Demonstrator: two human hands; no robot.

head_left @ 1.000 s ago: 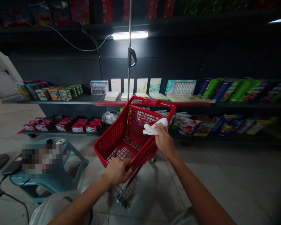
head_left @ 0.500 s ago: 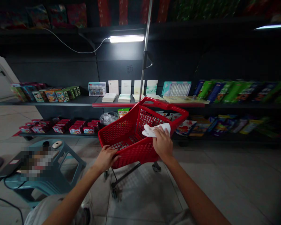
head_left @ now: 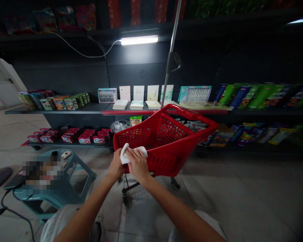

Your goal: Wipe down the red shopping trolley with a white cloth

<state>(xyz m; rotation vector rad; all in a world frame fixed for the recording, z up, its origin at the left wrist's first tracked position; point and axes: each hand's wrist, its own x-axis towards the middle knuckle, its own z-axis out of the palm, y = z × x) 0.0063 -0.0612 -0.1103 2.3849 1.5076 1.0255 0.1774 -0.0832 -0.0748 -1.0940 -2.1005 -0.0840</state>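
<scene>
White cloth (head_left: 125,155) lies bunched at the near corner of the rim of a red plastic shopping trolley (head_left: 166,161), partly covered by fingers. The left hand (head_left: 116,167) and right hand (head_left: 138,165) are close together, both closed on the cloth, with the right lying across it and a strip of white showing beyond its knuckles. The trolley stands on a tiled floor (head_left: 229,201) on a metal frame with castors (head_left: 125,193). Just past its far rim, a metal pole (head_left: 172,50) rises in front of a dark shelf (head_left: 65,110) carrying a boxed paint set (head_left: 107,95), cards (head_left: 138,93) and green packets (head_left: 252,97). Beneath it, red boxes (head_left: 86,139) sit on a lower shelf (head_left: 73,144) beside a plastic bag (head_left: 118,126). To the left, a teal plastic stool (head_left: 83,169) stands near the hands, with a black cable (head_left: 12,210) on the floor beside it. A pixelated patch (head_left: 42,169) hides whatever lies on the stool, and goods at the far right are dim and hard to make out.
</scene>
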